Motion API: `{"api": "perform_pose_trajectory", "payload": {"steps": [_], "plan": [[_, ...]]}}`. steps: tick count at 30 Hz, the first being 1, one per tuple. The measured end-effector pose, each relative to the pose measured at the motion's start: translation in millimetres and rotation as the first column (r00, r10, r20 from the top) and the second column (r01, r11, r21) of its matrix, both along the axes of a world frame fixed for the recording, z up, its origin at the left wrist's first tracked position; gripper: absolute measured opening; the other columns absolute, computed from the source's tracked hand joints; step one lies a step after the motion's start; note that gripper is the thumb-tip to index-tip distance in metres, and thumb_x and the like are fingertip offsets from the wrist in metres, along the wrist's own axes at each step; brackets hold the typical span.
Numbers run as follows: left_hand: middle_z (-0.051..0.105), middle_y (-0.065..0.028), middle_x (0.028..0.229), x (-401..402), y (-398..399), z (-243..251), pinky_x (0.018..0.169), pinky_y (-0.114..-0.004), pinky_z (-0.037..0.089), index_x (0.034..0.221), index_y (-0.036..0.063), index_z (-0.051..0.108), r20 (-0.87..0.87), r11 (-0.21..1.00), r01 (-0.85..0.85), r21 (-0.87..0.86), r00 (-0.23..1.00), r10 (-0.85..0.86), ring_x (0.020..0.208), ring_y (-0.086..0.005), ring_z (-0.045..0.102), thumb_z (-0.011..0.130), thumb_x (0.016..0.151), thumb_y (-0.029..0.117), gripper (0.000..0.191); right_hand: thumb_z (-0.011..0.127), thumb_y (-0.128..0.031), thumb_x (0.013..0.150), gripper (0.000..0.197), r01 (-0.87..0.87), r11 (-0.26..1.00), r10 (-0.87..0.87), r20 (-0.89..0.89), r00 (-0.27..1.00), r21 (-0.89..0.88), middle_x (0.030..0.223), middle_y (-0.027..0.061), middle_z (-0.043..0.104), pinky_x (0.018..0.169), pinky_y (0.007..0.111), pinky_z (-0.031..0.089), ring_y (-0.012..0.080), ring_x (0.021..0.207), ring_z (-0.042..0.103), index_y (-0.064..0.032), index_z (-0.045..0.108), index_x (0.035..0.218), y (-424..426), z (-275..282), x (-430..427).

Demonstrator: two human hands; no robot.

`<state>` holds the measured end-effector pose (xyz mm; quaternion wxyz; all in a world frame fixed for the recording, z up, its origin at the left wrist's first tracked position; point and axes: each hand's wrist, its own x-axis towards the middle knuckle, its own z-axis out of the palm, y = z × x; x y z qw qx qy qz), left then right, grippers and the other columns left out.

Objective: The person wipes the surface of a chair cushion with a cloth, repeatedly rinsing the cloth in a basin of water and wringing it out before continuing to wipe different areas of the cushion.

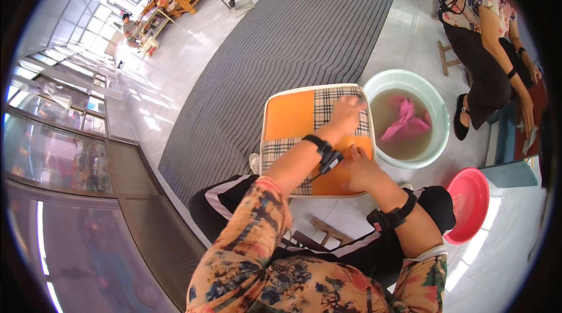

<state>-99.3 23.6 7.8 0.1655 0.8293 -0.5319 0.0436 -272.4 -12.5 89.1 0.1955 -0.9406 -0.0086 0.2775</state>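
Before me is a rectangular padded piece [290,113], a cushion or seat top, with orange and plaid patches and pale piping. My left hand [346,115] lies over its upper right plaid patch, blurred; whether it holds anything is hidden. My right hand [366,172] rests on the lower right orange patch near the edge, fingers apart, with nothing visible in it. Just right of the padded piece stands a pale green basin [439,98] of cloudy water. A pink cloth [406,122] lies partly submerged in it.
A red basin [480,199] sits on the floor at right. Another person [476,62] sits beyond, one hand holding a greyish cloth [531,141] over a dark red panel. A striped grey mat [263,49] with ripples covers the floor ahead. Glass-fronted cabinets [57,150] line my left.
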Motion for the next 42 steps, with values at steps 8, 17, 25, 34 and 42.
{"api": "perform_pose_trajectory", "payload": {"steps": [8, 17, 25, 34, 42], "plan": [[0.056, -0.0126, 0.109, 64.1, 56.1, 6.2, 0.079, -0.042, 0.048, 0.109, 0.0125, 0.064, -0.149, 0.943, -0.274, -0.191, 0.957, 0.248, 0.094, -0.033, 0.054, 0.051, 0.076, 0.003, 0.037, 0.069, -0.041, 0.073, 0.077, -0.007, 1.0, 0.008, -0.014, 1.0, 0.025, 0.15, 0.0212, 0.013, 0.107, 0.047, 0.028, 0.039, 0.137, 0.017, -0.0208, 0.035, 0.14, 1.5, 8.2, -3.2], [0.058, -0.0118, 0.11, -23.5, 15.9, 9.8, 0.089, -0.039, 0.044, 0.108, 0.0142, 0.065, -0.02, 0.952, 0.285, -0.115, 0.957, -0.289, 0.105, -0.031, 0.051, 0.052, 0.072, -0.002, 0.042, 0.07, -0.041, 0.07, 0.076, -0.016, 0.999, 0.013, -0.072, 0.997, -0.045, 0.147, 0.0256, 0.016, 0.103, 0.044, 0.035, 0.0421, 0.134, 0.023, -0.0203, 0.04, 0.137, 0.1, 0.7, 3.3], [0.056, -0.0122, 0.116, 94.3, 135.2, -6.4, 0.093, -0.041, 0.041, 0.115, 0.0215, 0.064, 0.072, 0.863, -0.504, -0.015, 0.861, 0.504, 0.103, -0.0337, 0.052, 0.048, 0.08, 0.006, 0.041, 0.069, -0.036, 0.076, 0.07, 0.005, 1.0, -0.005, -0.036, 0.999, 0.005, 0.15, 0.0208, 0.014, 0.102, 0.049, 0.034, 0.0377, 0.137, 0.019, -0.022, 0.038, 0.137, 0.3, 6.4, -0.7], [0.053, -0.0194, 0.113, 90.8, 209.8, -17.9, 0.09, -0.044, 0.043, 0.123, 0.0184, 0.057, -0.224, 0.519, -0.855, 0.01, 0.504, 0.834, 0.101, -0.0392, 0.052, 0.046, 0.086, 0.012, 0.04, 0.068, -0.037, 0.075, 0.072, -0.011, 1.0, 0.011, -0.001, 1.0, -0.003, 0.149, 0.0216, 0.015, 0.103, 0.048, 0.033, 0.0375, 0.137, 0.019, -0.0196, 0.038, 0.137, 8.6, 5.6, 2.7], [0.05, -0.0233, 0.096, -43.8, 247.6, -6.5, 0.082, -0.048, 0.042, 0.126, 0.0061, 0.052, -0.123, 0.66, -0.748, 0.076, 0.65, 0.75, 0.092, -0.0423, 0.05, 0.053, 0.077, 0.008, 0.049, 0.068, -0.04, 0.073, 0.072, -0.052, 0.992, 0.057, 0.045, 0.997, -0.118, 0.143, 0.0321, 0.021, 0.1, 0.048, 0.038, 0.046, 0.129, 0.03, -0.0135, 0.042, 0.134, 3.3, -8.0, 0.1]]}}
